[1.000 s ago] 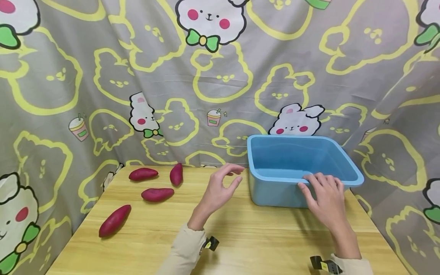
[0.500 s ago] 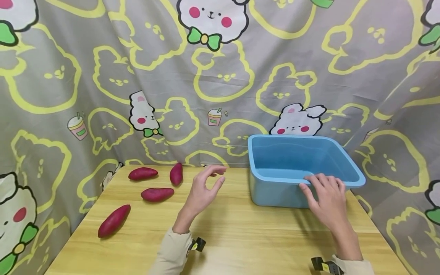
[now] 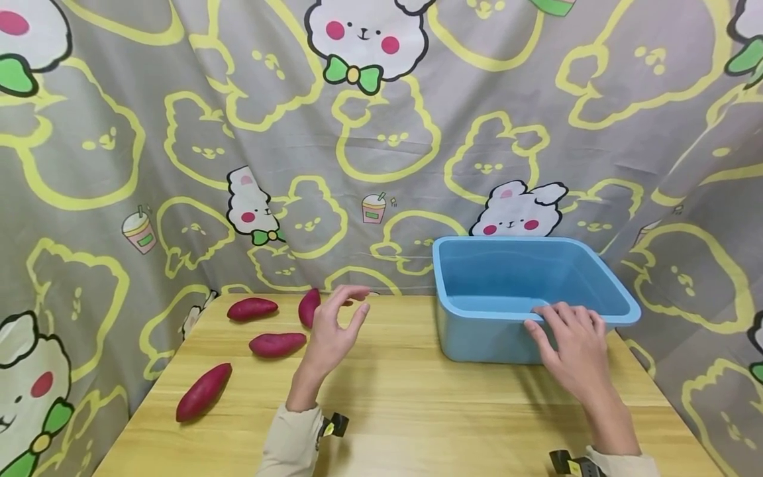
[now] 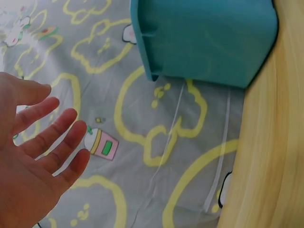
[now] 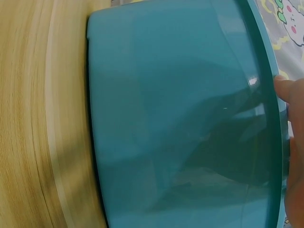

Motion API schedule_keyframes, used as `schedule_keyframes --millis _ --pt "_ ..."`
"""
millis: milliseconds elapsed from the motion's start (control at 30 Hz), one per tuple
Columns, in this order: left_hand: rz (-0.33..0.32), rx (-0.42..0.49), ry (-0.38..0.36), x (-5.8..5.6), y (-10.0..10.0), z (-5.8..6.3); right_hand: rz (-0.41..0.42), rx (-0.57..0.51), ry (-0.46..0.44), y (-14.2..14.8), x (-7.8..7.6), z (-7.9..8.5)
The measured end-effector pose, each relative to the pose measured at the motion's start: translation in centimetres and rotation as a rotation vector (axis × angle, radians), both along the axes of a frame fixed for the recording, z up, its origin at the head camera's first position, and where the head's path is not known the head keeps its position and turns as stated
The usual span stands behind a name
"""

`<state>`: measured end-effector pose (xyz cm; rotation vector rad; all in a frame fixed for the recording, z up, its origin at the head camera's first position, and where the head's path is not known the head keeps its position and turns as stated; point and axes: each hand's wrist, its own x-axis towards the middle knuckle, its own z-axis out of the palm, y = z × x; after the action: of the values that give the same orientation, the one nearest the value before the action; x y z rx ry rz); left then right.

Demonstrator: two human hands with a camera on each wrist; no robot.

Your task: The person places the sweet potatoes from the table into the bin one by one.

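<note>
My left hand [image 3: 332,334] hovers above the table, thumb and fingers parted, with nothing in its grasp. Just beyond it, partly covered by the hand, lies a purple-red sweet potato [image 3: 308,307]. Others rest to its left: one close by [image 3: 277,344], one at the back [image 3: 252,309] and one nearer the front [image 3: 204,392]. At the right, my right hand [image 3: 575,354] grips the front rim of a blue plastic tub [image 3: 491,338], fingers over the edge and thumb outside. In the right wrist view the thumb [image 5: 285,88] touches the rim. The visible inside of the tub holds nothing.
The wooden table [image 3: 417,411] ends at a grey curtain [image 3: 393,159] with yellow cartoon outlines, which hangs behind and along both sides. The tub stands near the back right, close to the curtain.
My left hand has moved left, away from the tub and toward the sweet potatoes, with fingers still parted. The right hand stays on the tub's rim, and the tub has not moved.
</note>
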<state>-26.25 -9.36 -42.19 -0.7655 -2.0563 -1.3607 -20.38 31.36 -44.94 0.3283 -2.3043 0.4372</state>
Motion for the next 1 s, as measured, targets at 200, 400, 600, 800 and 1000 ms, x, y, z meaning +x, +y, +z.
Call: schedule_keyframes --millis 200,400,600,800,1000 --pt "0.011 0.005 0.01 -0.5 -1.4 -0.1 -0.009 -0.001 -0.02 0.0 0.0 0.1" --pt "0.068 -0.019 -0.011 -1.0 -2.9 -0.2 -0.002 -0.005 -0.016 0.0 0.0 0.1" --pt "0.134 -0.029 -0.054 -1.4 -4.3 -0.4 0.002 0.002 -0.006 0.1 -0.2 0.1" --pt "0.146 -0.043 -0.073 -1.5 -5.6 -0.6 0.006 0.004 -0.003 0.1 -0.3 0.2" --pt "0.189 -0.089 -0.103 -1.6 -6.7 -0.7 -0.005 0.002 -0.014 0.0 -0.2 0.2"
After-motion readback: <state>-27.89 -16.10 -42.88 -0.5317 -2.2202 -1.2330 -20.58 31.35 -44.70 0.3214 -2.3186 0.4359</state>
